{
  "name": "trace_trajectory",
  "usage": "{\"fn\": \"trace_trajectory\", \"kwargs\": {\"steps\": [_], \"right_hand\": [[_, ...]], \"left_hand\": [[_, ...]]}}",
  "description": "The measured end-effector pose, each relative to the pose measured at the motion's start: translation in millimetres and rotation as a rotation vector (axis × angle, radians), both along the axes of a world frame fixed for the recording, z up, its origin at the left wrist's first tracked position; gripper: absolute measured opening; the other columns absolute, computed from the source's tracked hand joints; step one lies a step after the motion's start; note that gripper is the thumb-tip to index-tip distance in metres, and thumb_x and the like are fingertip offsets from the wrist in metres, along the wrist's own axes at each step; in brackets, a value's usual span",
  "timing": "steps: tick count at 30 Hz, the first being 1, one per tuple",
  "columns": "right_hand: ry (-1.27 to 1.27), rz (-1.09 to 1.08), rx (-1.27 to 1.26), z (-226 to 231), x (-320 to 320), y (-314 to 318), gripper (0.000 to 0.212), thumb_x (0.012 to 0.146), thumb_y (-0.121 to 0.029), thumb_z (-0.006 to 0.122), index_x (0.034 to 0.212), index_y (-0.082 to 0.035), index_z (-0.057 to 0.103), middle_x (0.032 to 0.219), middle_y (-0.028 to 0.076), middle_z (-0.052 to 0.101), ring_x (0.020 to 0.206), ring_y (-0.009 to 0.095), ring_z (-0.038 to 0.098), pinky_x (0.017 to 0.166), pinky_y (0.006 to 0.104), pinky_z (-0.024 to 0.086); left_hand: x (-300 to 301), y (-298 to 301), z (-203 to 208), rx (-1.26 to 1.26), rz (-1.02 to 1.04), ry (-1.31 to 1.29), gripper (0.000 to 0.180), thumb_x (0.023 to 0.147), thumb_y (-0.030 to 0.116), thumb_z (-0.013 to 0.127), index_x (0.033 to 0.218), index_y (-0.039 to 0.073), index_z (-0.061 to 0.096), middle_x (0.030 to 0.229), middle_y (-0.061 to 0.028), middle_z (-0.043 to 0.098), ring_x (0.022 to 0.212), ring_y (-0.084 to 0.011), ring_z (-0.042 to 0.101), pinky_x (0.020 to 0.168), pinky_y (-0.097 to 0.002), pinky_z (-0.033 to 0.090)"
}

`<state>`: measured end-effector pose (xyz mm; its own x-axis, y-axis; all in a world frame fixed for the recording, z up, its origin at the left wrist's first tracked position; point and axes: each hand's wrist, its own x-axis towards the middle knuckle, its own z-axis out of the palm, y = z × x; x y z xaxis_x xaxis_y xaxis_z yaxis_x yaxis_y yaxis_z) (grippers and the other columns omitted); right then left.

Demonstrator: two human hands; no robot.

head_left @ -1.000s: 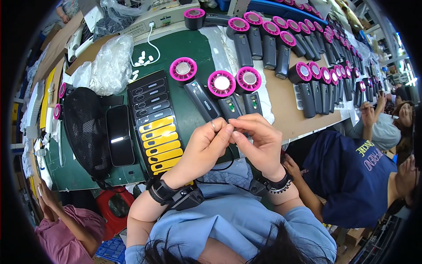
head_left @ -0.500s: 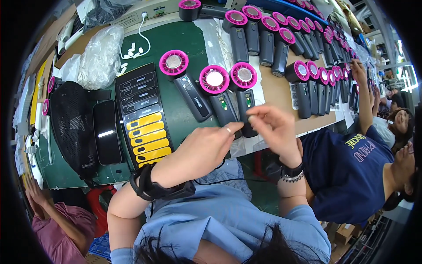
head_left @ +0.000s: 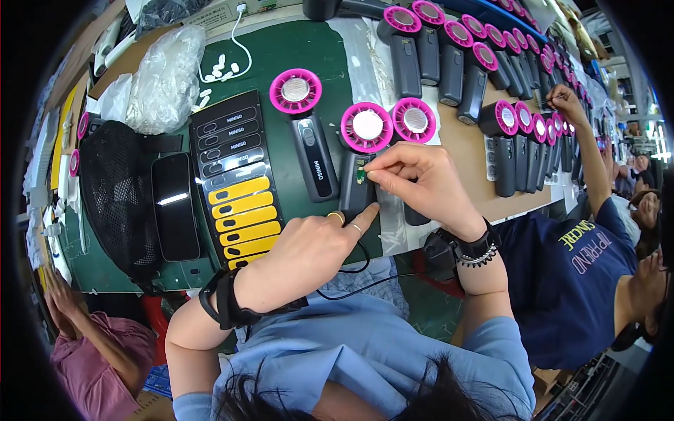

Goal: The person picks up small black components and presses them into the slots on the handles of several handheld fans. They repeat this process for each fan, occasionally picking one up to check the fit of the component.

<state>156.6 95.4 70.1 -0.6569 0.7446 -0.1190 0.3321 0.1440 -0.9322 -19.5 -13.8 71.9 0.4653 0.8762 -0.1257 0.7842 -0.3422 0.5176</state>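
Note:
A handheld fan (head_left: 357,193) with a pink round head and dark grey handle lies on the table before me. My left hand (head_left: 305,249) holds the handle's lower end, fingers on either side. At the small green circuit board (head_left: 361,177) in the handle, my right hand (head_left: 421,181) has thumb and forefinger pinched together; what they hold, if anything, is too small to make out. To the left lies another fan (head_left: 316,165) with a glossy black panel on its handle. A third fan (head_left: 414,121) is to the right, its handle partly hidden behind my right hand.
Left of the fans is a sheet of black panel stickers (head_left: 235,168) with yellow backing showing below. Beyond it lie a phone (head_left: 175,224), a black mesh bag (head_left: 116,203) and clear plastic bags (head_left: 165,84). Rows of fans (head_left: 453,77) fill the far right, beside a co-worker (head_left: 583,281).
My left hand has taken hold of the middle fan's handle. My right hand has moved left from the right fan to the middle fan's circuit board. The whole view has shifted slightly.

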Motion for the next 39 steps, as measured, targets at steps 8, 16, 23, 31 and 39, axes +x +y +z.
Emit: {"fn": "trace_trajectory", "kwargs": {"steps": [8,16,23,31,39], "right_hand": [[0.006,-0.012,0.088,-6.3,-10.1,-1.1,0.008,0.083,0.002,0.064,0.090,0.005,0.065,0.080,0.002,0.060,0.067,0.003,0.057,0.059,0.0171,0.048],[-0.047,-0.068,0.138,-5.2,-13.1,-6.9,0.007,0.080,0.001,0.066,0.087,0.003,0.067,0.078,0.001,0.059,0.061,0.001,0.050,0.050,0.0179,0.040],[-0.058,-0.075,0.507,-8.0,-15.0,-15.5,0.012,0.076,0.002,0.069,0.088,-0.001,0.070,0.076,0.004,0.058,0.057,0.007,0.053,0.050,0.0215,0.042],[-0.060,-0.083,0.627,-15.4,-14.1,-20.8,0.018,0.074,0.002,0.069,0.092,-0.003,0.071,0.076,0.006,0.058,0.060,0.014,0.056,0.053,0.0256,0.045],[-0.056,-0.075,0.628,-19.0,-10.8,-22.4,0.024,0.075,0.002,0.069,0.097,-0.004,0.070,0.077,0.006,0.058,0.065,0.015,0.058,0.055,0.0263,0.046]], "left_hand": [[-16.4,-6.1,2.1,0.055,0.056,-0.005,0.063,0.074,-0.001,0.055,0.136,0.006,0.042,0.070,-0.0107,0.054,0.058,-0.0263,0.060,0.052,-0.0380,0.049],[-21.4,-7.7,-2.5,0.054,0.075,0.046,0.064,0.075,-0.001,0.055,0.137,0.005,0.041,0.071,-0.0108,0.055,0.058,-0.0256,0.060,0.052,-0.0374,0.049],[-21.3,-7.7,-2.3,0.054,0.069,0.058,0.064,0.075,-0.002,0.054,0.137,0.005,0.041,0.073,-0.0115,0.056,0.059,-0.0258,0.061,0.053,-0.0373,0.050],[-23.2,-2.6,-1.5,0.082,0.088,0.042,0.065,0.074,-0.002,0.053,0.138,0.004,0.039,0.073,-0.0119,0.056,0.059,-0.0261,0.061,0.054,-0.0372,0.050],[-24.9,8.5,-1.5,0.157,0.087,0.156,0.067,0.074,-0.002,0.054,0.139,0.005,0.039,0.072,-0.0111,0.054,0.060,-0.0252,0.061,0.054,-0.0362,0.051]]}}
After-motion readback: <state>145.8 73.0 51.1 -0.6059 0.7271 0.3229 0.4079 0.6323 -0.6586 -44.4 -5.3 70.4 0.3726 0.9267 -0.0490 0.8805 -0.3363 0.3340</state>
